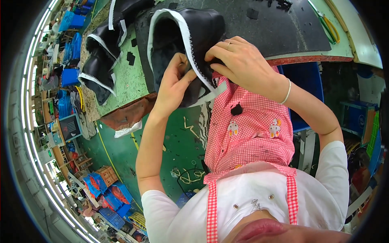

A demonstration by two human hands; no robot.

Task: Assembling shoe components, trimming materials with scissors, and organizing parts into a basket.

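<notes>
A black leather boot upper (206, 27) leans over the table's near edge, its opening turned toward me. White toothed zipper tape (187, 36) runs round the opening, and a loose tape end hangs down by my apron. The inside has a dark fuzzy lining (162, 56). My left hand (175, 83) reaches into the opening, with thumb and fingers closed on the lining beside the zipper edge. On the outer side, my right hand (241, 60) has its fingers curled against the leather; their tips are partly hidden. I cannot make out anything small between the fingers.
More black boot uppers (103, 60) with white zipper edges lie on the table at left. Small black patches (130, 58) are scattered about, one on my apron (251, 141). Scissors (330, 28) with yellow-green handles rest at far right. A blue bin (306, 93) stands below the table.
</notes>
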